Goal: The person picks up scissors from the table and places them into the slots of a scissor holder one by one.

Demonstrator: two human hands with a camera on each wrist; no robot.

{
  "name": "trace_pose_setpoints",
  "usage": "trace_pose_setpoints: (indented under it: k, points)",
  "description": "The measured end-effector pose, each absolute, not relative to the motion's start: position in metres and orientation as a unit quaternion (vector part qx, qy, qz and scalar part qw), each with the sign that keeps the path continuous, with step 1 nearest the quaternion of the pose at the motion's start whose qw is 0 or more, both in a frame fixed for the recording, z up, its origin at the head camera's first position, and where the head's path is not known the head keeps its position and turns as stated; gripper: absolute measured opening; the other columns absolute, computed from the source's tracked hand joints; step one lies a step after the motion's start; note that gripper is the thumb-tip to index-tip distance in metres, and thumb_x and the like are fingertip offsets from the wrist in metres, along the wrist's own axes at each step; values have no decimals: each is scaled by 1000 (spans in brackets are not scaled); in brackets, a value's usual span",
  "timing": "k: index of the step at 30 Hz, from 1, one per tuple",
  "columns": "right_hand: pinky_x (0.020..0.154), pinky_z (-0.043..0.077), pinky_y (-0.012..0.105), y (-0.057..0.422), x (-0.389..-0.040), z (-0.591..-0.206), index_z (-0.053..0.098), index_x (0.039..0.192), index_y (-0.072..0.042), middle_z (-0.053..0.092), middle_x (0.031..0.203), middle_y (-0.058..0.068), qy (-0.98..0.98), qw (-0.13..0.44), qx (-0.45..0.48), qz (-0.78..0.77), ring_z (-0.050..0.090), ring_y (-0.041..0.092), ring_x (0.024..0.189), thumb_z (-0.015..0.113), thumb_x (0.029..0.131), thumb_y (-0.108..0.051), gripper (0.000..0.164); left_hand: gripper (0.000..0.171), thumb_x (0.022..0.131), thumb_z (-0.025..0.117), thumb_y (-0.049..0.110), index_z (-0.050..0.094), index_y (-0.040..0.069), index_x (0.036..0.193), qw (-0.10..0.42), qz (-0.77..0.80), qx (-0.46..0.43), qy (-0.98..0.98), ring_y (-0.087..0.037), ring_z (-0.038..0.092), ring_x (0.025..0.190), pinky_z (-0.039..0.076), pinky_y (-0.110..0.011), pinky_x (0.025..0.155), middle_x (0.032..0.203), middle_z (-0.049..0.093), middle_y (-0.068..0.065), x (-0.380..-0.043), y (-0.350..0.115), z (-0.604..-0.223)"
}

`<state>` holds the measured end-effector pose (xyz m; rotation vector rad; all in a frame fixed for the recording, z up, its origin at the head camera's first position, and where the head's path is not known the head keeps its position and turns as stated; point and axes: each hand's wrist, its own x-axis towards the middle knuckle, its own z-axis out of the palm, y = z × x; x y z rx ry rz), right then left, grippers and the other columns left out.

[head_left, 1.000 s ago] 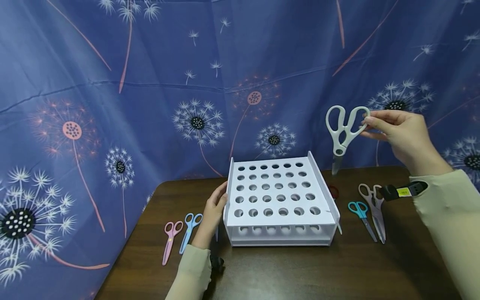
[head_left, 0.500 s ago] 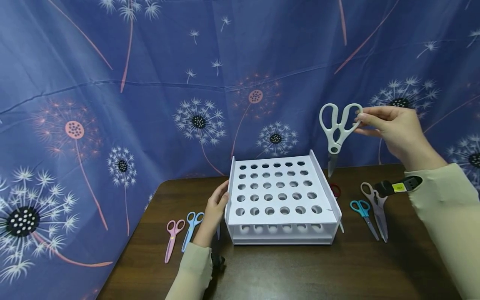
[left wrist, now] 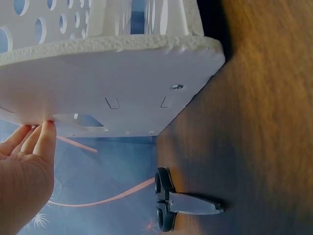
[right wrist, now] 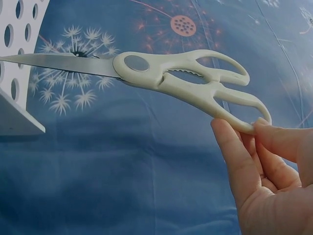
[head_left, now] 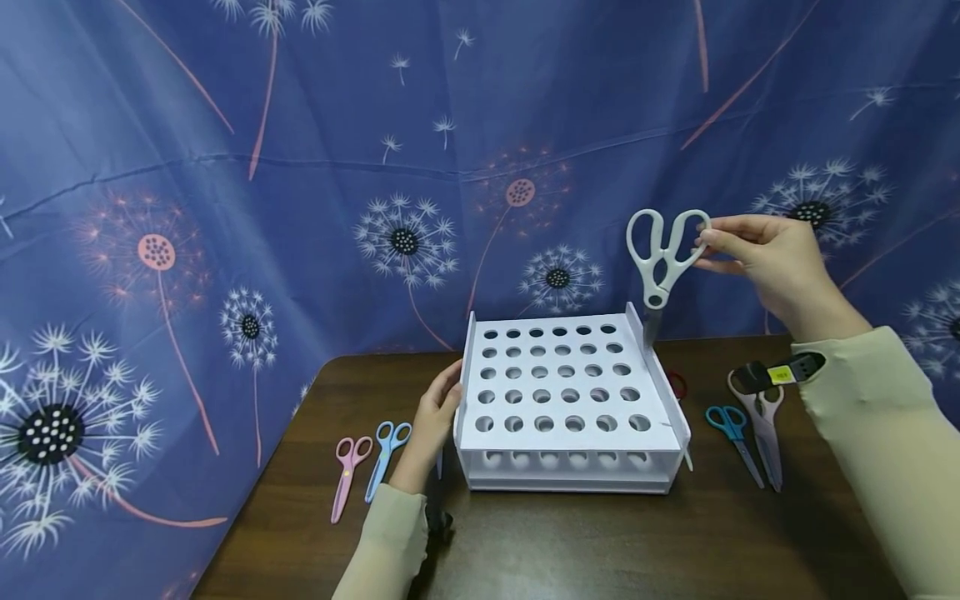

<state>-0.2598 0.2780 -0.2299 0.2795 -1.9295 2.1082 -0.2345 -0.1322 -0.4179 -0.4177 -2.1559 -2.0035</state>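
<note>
Pinched between the thumb and fingers of my right hand (head_left: pixel 783 258) is one handle loop of white-handled scissors (head_left: pixel 658 258). They hang blade down over the right rear edge of a white rack (head_left: pixel 600 483) with rows of round holes. The right wrist view shows the blades closed, their tip near the holed panel. My left hand (head_left: pixel 431 425) rests on the rack's left side. In the left wrist view its fingertips (left wrist: pixel 46 127) touch the side panel beside a cutout, the fingers fairly straight.
Pink scissors (head_left: pixel 347 479) and blue scissors (head_left: pixel 386 458) lie left of the rack. Black-handled scissors (left wrist: pixel 166 200) lie behind my left hand. On the right are teal scissors (head_left: pixel 731 433), pale grey scissors (head_left: pixel 761 433) and a partly hidden red handle (head_left: pixel 677 385). A patterned curtain (head_left: pixel 315 208) hangs behind the table.
My right hand has moved left with the white scissors, from beside the rack to over its right rear edge. My left hand has stayed on the rack's side.
</note>
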Motion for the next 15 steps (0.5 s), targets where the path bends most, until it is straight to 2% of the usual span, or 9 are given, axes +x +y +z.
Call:
trace_pose_setpoints:
  k: [8,15]
  points:
    - [65,57,23,261,-267,-230,74,99,-6,73,87,-3,-673,132,101,721,69,9,73,76,82,-12,18,44,102,46,16,43,4,145,90,-667,-141,-726,-31,46,132,39,-15,98,145,47,-19,-235,-135,-420]
    - [65,56,20,247,-275,-236,74,100,-7,72,87,-6,-704,144,96,689,69,7,73,73,85,-13,16,45,102,46,13,42,1,144,94,-668,-150,-723,-33,47,129,41,-20,98,144,47,-21,-237,-134,-420]
